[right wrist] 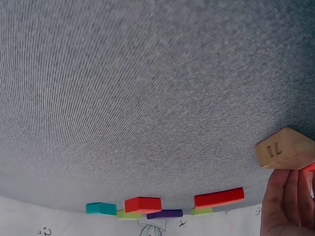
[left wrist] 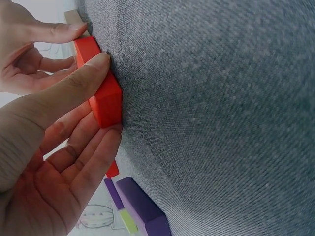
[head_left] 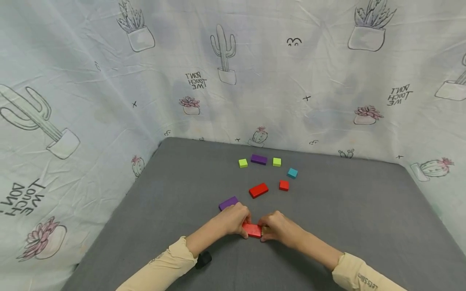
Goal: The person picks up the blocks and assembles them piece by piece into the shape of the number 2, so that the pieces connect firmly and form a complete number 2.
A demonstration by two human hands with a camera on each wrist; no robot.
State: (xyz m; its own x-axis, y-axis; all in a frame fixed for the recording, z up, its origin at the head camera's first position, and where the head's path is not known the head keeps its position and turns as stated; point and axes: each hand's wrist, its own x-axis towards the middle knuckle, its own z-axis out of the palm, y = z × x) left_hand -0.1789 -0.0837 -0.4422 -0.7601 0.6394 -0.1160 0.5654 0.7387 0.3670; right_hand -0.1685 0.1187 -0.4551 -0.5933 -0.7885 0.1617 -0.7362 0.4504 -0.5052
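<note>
My left hand [head_left: 233,218] pinches a red rectangular block [head_left: 253,230] by its left part, thumb on the near side and fingers on the far side. In the left wrist view, the thumb crosses over the red block [left wrist: 108,101], low at the grey cloth. At its right end, my right hand [head_left: 278,229] pinches a plain wooden block [head_left: 265,230] between thumb and fingers. Dark marks show on the end of the wooden block [right wrist: 283,150] in the right wrist view. Just beyond my left hand lies a purple block [head_left: 227,203], partly covered by it.
Farther back on the grey surface [head_left: 346,194] lie another red block [head_left: 259,190], a small red block [head_left: 284,185], a blue block [head_left: 292,173], a purple block [head_left: 259,159] and two lime blocks [head_left: 242,163]. A small black object [head_left: 203,259] shows by the left sleeve. Patterned fabric [head_left: 269,81] hangs behind.
</note>
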